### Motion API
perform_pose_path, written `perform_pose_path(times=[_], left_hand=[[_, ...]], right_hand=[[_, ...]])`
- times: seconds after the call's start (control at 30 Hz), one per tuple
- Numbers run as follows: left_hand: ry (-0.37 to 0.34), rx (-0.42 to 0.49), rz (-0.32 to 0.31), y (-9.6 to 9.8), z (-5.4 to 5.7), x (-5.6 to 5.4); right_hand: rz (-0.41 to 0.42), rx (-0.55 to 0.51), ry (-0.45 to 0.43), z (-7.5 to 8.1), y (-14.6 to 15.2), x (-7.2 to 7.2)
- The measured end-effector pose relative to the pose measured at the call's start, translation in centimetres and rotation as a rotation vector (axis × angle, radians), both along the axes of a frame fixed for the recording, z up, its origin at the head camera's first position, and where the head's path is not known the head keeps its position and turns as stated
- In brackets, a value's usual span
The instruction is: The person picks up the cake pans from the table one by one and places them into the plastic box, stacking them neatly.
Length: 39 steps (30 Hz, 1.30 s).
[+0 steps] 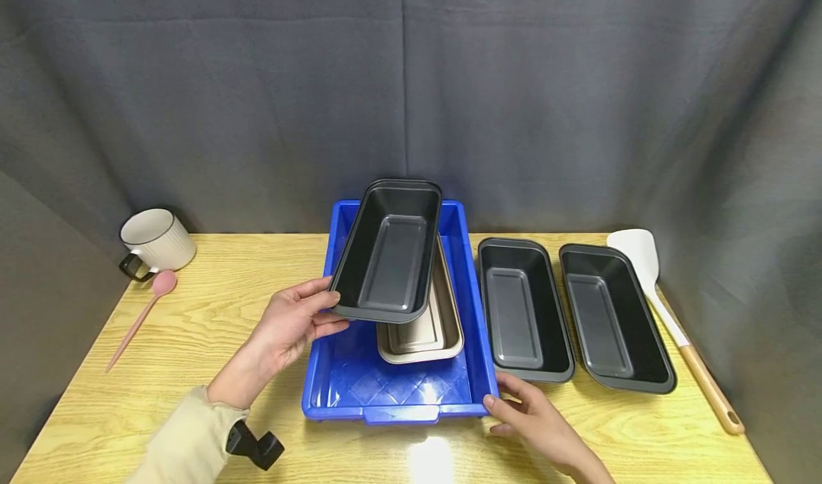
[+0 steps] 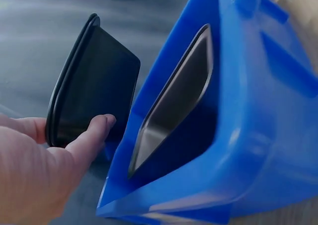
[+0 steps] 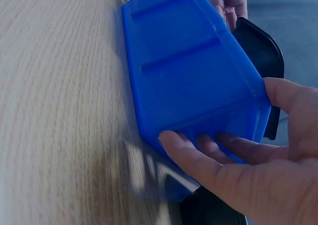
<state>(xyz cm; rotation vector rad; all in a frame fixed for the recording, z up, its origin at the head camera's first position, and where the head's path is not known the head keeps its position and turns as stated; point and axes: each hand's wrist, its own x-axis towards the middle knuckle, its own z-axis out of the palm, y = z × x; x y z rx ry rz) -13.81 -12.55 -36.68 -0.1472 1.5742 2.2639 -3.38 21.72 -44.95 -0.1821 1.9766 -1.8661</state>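
My left hand (image 1: 292,323) holds a black loaf pan (image 1: 394,255) by its near left corner, thumb on the rim and fingers beneath. The pan is tilted above a blue plastic bin (image 1: 414,414). In the left wrist view its edge shows a doubled rim line (image 2: 74,61). Inside the bin lies a gold-brown loaf pan (image 1: 420,338), partly hidden under the black one. My right hand (image 1: 536,423) grips the bin's near right corner, with the thumb on the rim and the other fingers against the outer wall in the right wrist view.
Two more black loaf pans, a nearer one (image 1: 514,320) and a farther one (image 1: 606,323), stand right of the bin. Beyond them lies a white spatula (image 1: 636,252) with a wooden handle. At the left are a white mug (image 1: 157,241) and a pink spoon (image 1: 144,313). A grey curtain (image 1: 404,98) hangs behind.
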Motion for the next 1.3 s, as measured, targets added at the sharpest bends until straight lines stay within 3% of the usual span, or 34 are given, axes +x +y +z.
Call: perform_pose_path(times=[0.2,0.43,0.8,1.1,1.3], left_hand=[[-0.019,-0.013,-0.008,1.1,-1.0,0.7],[-0.060,-0.070,0.067,2.7,-1.6,1.1],[-0.068,-0.118,0.145,4.7,-2.7,1.9],[-0.082,-0.137,0.154,5.7,-3.5,2.5],[-0.074,-0.187,0.112,5.8,-4.0,2.5]], right_hand=[[-0.003,0.011,-0.008,0.1,-0.1,0.0],[-0.011,0.008,-0.019,0.2,-0.1,0.0],[-0.008,0.003,-0.015,0.0,-0.3,0.1],[-0.011,0.026,-0.018,0.0,-0.2,0.0],[-0.010,0.031,-0.028,0.1,-0.2,0.0]])
